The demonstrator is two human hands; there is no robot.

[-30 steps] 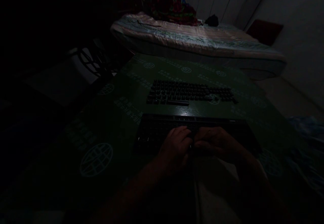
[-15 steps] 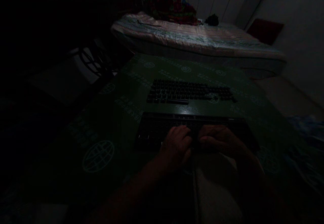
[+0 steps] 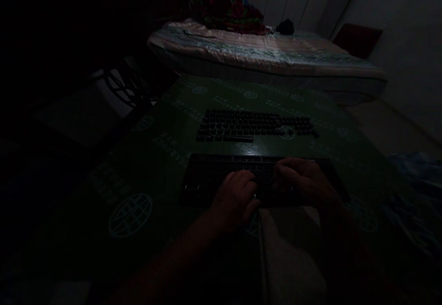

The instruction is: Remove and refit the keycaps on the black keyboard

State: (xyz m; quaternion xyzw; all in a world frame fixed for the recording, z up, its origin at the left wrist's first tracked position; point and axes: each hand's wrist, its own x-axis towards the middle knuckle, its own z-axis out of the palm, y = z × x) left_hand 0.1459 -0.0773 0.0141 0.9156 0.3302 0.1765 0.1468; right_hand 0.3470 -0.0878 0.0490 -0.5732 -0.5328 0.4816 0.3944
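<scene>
The room is very dark. A black keyboard base (image 3: 207,181) lies on a green printed mat (image 3: 138,158) in front of me. My left hand (image 3: 236,199) rests on the base's middle with its fingers curled down; what they pinch is hidden. My right hand (image 3: 304,181) sits a little farther right and higher on the base, fingers also bent onto it, and anything under them is too dark to make out. Beyond the base, a set of black keycaps (image 3: 252,123) lies on the mat in keyboard-shaped rows.
A mattress (image 3: 269,54) with a pale striped cover lies across the floor behind the mat, with bright crumpled cloth (image 3: 228,6) on it. A dark metal frame (image 3: 127,84) stands at the left. A pale cloth on my lap (image 3: 290,254) is below my hands.
My hands, which touched at the middle of the keyboard base, have parted. The right hand has moved up and to the right; the left has stayed almost in place.
</scene>
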